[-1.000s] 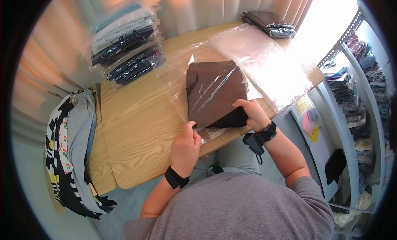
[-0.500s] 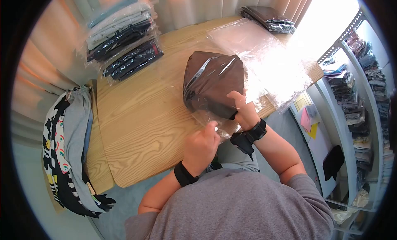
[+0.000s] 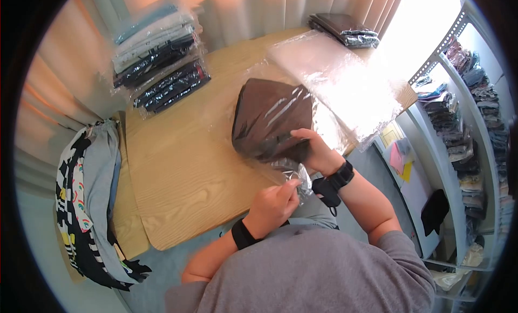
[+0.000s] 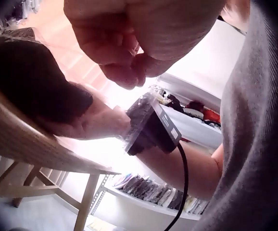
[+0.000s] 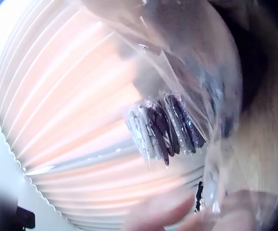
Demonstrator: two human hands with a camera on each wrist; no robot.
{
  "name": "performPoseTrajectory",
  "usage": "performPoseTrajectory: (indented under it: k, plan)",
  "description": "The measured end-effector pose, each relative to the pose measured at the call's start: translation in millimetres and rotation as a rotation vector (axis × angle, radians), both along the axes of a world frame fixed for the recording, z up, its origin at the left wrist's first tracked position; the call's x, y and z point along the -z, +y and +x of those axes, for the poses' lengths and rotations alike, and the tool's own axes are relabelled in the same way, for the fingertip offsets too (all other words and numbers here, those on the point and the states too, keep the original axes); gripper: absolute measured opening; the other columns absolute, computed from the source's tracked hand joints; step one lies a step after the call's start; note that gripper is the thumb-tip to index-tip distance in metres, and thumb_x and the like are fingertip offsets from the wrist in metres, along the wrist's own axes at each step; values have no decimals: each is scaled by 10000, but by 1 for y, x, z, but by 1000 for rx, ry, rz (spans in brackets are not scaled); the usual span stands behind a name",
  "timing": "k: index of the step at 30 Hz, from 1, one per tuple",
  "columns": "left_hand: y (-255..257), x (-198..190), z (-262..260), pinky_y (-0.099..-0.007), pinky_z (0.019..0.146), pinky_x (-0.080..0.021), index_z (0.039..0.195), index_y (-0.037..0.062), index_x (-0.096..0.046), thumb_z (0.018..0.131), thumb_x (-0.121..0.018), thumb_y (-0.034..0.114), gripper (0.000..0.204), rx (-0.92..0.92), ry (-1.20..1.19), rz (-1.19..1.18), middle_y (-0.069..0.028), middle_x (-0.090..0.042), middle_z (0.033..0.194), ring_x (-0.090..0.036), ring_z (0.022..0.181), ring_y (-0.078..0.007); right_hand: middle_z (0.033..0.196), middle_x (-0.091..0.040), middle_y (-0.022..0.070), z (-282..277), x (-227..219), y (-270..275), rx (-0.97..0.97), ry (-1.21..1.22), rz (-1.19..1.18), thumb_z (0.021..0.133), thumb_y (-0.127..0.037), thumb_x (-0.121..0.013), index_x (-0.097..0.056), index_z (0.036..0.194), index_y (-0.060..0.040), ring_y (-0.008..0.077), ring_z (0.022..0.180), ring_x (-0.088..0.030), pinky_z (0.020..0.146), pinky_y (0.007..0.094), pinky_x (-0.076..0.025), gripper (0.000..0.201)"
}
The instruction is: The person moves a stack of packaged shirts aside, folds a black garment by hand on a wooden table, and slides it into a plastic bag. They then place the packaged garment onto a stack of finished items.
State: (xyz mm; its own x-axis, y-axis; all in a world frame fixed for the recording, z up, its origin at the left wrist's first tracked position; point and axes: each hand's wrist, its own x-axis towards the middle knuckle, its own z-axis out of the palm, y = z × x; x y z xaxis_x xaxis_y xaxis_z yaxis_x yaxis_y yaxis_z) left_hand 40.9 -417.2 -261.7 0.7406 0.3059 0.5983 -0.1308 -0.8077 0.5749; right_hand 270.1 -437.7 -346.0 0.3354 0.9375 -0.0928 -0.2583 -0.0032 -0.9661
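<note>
A folded dark brown garment [image 3: 272,110] lies inside a clear plastic bag, tilted over the front of the wooden table. My right hand [image 3: 322,155] grips its right side, thumb on top. My left hand [image 3: 274,206], close to the body, pinches the gathered loose end of the clear plastic bag [image 3: 298,177]. In the left wrist view, the left hand [image 4: 144,36] has its fingertips drawn together, with the dark bundle [image 4: 28,77] to the left beside the table edge. In the right wrist view, clear film crosses in front of blurred right-hand fingers [image 5: 163,209].
Clear flat bags [image 3: 324,56] are spread on the table's right. Behind them lies a stack of brown bagged garments [image 3: 345,29]. Bagged folded clothes [image 3: 156,56] are piled at back left. Loose clothes [image 3: 97,189] hang at the left; shelves [image 3: 448,124] stand at right.
The left hand has moved right and toward the body, drawing the bag's end along. The brown bundle has shifted slightly left and tilted; the right hand keeps its grip.
</note>
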Motion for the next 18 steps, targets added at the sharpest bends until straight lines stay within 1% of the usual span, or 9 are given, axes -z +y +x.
performPoseTrajectory:
  k: [2, 3, 6, 8, 10, 11, 14, 16, 18]
  plan:
    - [6, -3, -5, -334, 469, -433, 1022, 45, -556, 724, -634, -53, 323, -2, 2, -32, -93, -533, 597, -563, 510, -233, 1036, -635, 140, -21, -58, -18, 16, -354, 475, 697, 54, -660, -577, 1117, -8, 261, 996, -603, 901, 335, -469, 433]
    - [9, -6, -8, -328, 472, -435, 1029, 47, -556, 725, -632, -52, 329, 36, 23, -50, -93, -532, 597, -564, 511, -229, 1026, -642, 155, -56, -145, -23, 87, 409, 9, 824, -106, -630, -585, 1112, 25, 266, 994, -610, 910, 353, -473, 319]
    - [10, -13, -15, -323, 480, -447, 1025, 55, -568, 718, -636, -45, 329, 87, 55, -61, -84, -544, 604, -572, 521, -223, 1068, -640, 167, -18, -105, 6, -89, 533, -262, 913, -251, -567, -535, 1198, 11, 272, 952, -638, 839, 381, -527, 388]
    - [8, -17, -16, -318, 491, -460, 1002, 66, -582, 710, -642, -32, 314, 182, 66, -46, -71, -559, 615, -582, 532, -218, 1065, -645, 151, -14, -105, 10, -141, 462, -315, 917, -203, -562, -537, 1180, 28, 251, 932, -643, 798, 371, -542, 351]
    - [6, -16, -14, -315, 502, -470, 983, 74, -590, 704, -648, -19, 301, 191, 63, -16, -62, -570, 623, -588, 541, -216, 1046, -653, 135, -23, -100, 13, -26, 589, -253, 929, -158, -538, -549, 1154, 33, 233, 908, -645, 777, 354, -546, 295]
    - [5, -15, -12, -317, 501, -469, 987, 76, -587, 703, -651, -16, 305, 222, 56, -29, -62, -571, 623, -588, 541, -221, 1079, -633, 127, -32, -95, 18, 111, 448, -233, 941, -125, -513, -524, 1181, 19, 238, 919, -640, 796, 363, -543, 280]
    - [2, -8, -8, -323, 498, -466, 995, 79, -582, 705, -656, -7, 311, 296, 55, -38, -63, -573, 621, -588, 541, -229, 1109, -610, 113, -48, -87, 25, 154, 450, -98, 943, -121, -511, -473, 1241, -14, 239, 942, -628, 805, 367, -541, 319]
    - [-2, -6, -6, -328, 495, -465, 998, 79, -578, 707, -659, -1, 313, 342, 61, -34, -63, -574, 620, -588, 540, -232, 1122, -597, 108, -54, -88, 34, 177, 441, -127, 946, -121, -505, -432, 1282, -50, 244, 952, -618, 807, 385, -539, 351]
    - [-7, -5, -4, -341, 494, -464, 1007, 80, -573, 719, -659, 13, 308, 410, 86, -48, -66, -571, 613, -588, 537, -237, 1123, -599, 108, -72, -106, 37, 386, 490, -182, 944, -106, -504, -434, 1279, -46, 229, 988, -603, 864, 363, -513, 348]
